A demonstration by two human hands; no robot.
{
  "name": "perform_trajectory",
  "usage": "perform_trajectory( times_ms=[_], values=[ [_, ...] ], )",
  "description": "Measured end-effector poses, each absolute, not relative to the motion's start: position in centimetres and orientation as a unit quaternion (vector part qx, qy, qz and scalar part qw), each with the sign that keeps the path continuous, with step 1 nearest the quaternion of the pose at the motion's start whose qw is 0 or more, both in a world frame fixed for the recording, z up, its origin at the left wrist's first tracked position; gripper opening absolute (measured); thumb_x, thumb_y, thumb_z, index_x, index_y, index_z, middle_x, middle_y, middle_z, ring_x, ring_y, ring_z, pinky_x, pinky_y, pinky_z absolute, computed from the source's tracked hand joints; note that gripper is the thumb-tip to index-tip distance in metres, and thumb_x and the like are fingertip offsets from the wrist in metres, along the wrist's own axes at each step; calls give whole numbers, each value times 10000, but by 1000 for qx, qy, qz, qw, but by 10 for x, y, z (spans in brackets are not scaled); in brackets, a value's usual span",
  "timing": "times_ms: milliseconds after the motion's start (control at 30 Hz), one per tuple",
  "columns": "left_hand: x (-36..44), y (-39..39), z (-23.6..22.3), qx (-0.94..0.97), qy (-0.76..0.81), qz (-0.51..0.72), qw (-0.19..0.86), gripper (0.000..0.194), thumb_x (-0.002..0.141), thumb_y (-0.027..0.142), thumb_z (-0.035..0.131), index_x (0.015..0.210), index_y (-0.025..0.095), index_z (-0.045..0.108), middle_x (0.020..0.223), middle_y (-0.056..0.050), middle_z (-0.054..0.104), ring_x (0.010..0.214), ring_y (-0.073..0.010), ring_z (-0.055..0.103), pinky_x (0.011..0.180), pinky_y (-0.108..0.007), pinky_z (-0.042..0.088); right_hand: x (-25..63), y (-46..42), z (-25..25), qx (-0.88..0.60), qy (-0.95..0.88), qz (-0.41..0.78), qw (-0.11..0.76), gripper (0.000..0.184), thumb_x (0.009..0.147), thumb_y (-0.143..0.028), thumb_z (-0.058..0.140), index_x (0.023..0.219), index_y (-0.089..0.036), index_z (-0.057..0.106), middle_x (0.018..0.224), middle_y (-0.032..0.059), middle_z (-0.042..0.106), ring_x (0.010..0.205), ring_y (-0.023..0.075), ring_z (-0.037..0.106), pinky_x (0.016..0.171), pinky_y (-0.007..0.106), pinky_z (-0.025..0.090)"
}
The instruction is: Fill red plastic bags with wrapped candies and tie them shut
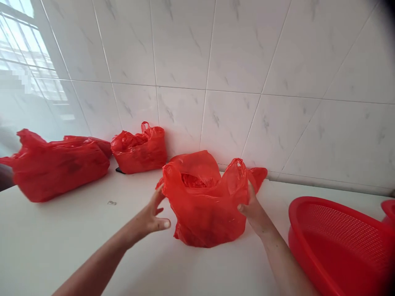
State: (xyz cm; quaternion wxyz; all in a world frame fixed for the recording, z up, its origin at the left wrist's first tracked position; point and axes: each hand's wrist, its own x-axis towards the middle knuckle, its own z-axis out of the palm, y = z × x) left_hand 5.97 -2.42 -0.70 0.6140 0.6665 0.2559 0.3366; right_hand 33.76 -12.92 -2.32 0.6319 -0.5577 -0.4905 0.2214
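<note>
In front of me a red plastic bag point(210, 218) stands upright on the white table point(148, 263), its mouth partly open and its two handles raised. Crumpled red plastic shows inside; any other contents are hidden. At the bag's left side is my left hand point(156, 213), thumb and fingers spread apart, with the fingertips by the left handle. My right hand point(254, 207) lies along the right side, its thumb in front and the other fingers mostly hidden behind the bag. Whether those fingers grip the plastic is not visible.
Another filled red bag point(142, 154) leans near the tiled wall point(185, 61), with a dark flat object point(120, 170) by its base. A larger red bag point(61, 168) lies at the left. A red perforated plastic basket point(308, 242) stands at the right.
</note>
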Motion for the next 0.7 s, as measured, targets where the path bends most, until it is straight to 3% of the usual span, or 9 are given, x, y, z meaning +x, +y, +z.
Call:
perform_trajectory(
  times_ms=[100,200,300,400,467,533,600,700],
  values=[
    [92,-32,-19,623,206,319,684,756,626,394,791,1301,265,476,1406,-119,464,1311,-365,373,1015,-471,368,319,-123,-17,-516,-453,344,640,950,530,-590,777,1352,-312,393,1295,125,558,1140,303,562,834,446,522],
    [125,-35,-13,541,192,327,751,481,717,386,728,1143,205,595,1196,-127,634,1135,-343,561,917,-436,466,310,-120,-10,-483,-400,433,647,488,646,-472,756,1062,-253,622,1073,80,685,1008,270,636,846,428,516],
    [147,-30,-9,425,200,357,808,272,789,381,659,982,189,644,1015,-94,697,968,-281,650,814,-376,522,320,-123,-7,-374,-315,455,744,158,753,-389,690,816,-258,627,1008,3,695,982,215,639,872,392,504],
    [163,-27,-12,340,181,396,834,218,800,348,655,957,198,640,940,-59,698,855,-215,669,749,-307,530,334,-125,-7,-251,-236,491,800,89,791,-327,669,829,-281,602,837,-52,671,790,126,645,746,281,531],
    [173,-28,-16,327,151,378,853,201,818,346,633,909,166,643,876,-69,692,779,-191,667,710,-282,523,335,-125,-7,-202,-226,527,794,81,804,-281,664,842,-270,593,594,-82,550,544,66,548,558,184,483],
    [181,-31,-20,318,133,365,865,201,825,344,622,803,145,632,771,-56,674,685,-165,652,666,-265,512,331,-123,-7,-174,-243,544,784,66,826,-269,642,817,-245,581,492,-99,406,435,43,420,479,153,419],
    [187,-34,-23,302,143,373,866,224,810,337,636,699,147,593,671,-24,640,603,-138,624,619,-246,496,323,-119,-8,-178,-253,544,780,96,846,-309,616,800,-233,580,502,-91,393,466,51,432,556,183,465],
    [190,-35,-27,286,176,384,860,258,770,332,674,634,155,544,588,2,602,513,-119,587,530,-222,462,317,-115,-12,-223,-235,522,789,139,825,-380,616,883,-254,611,668,-47,560,670,114,579,728,290,513]
  ],
)
